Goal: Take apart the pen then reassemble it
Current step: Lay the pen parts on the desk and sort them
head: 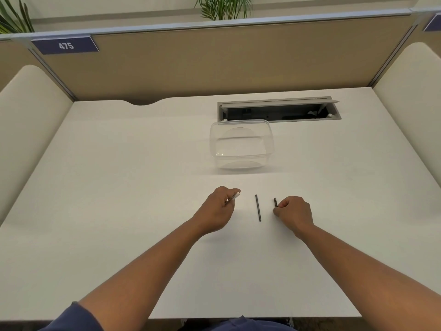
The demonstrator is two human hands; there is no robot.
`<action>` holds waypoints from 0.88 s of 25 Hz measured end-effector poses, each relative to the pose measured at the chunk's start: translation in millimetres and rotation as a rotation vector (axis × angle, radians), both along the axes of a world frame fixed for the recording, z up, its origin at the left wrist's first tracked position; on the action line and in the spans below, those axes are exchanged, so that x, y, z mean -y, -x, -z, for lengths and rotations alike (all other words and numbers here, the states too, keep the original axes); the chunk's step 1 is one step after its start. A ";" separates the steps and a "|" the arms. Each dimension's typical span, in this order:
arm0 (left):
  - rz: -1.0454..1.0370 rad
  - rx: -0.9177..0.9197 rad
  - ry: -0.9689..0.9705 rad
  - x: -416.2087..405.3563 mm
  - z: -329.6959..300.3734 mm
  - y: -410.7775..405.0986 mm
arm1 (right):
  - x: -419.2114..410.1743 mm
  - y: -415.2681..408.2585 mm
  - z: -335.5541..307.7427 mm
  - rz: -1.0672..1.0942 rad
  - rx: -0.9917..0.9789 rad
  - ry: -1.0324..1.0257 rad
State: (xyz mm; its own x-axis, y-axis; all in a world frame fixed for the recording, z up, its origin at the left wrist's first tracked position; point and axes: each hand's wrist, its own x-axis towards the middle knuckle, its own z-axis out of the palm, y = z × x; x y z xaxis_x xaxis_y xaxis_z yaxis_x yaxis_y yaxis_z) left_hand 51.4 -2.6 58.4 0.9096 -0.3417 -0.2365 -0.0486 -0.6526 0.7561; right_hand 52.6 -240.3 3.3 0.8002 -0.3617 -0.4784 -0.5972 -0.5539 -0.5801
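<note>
Pen apart; reassembly pending.
Our left hand [216, 209] grips the barrel [235, 196], right hand [294, 212] pinches the cap [275, 202]; next we likely insert the refill [258, 207].

hands [255, 211] gripping pen parts [258, 208], desk [119, 187]

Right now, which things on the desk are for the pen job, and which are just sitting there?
For the pen job:
- white pen piece, pinched in the left hand
- thin black rod, lying on the desk between the hands
- short black piece, held by the right hand

Just sitting there:
- clear plastic box
- open cable tray
- plants behind the divider
</note>
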 end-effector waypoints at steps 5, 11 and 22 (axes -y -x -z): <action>0.009 0.005 0.023 1.2 -4.7 0.4 | 0.1 0.0 0.1 0.003 -0.001 -0.006; 0.003 0.001 0.025 0.1 -3.7 -0.1 | 1.4 1.8 0.4 -0.008 -0.006 -0.005; -0.161 -0.188 0.245 2.0 3.2 -2.6 | 0.0 7.8 -11.6 0.036 0.114 -0.055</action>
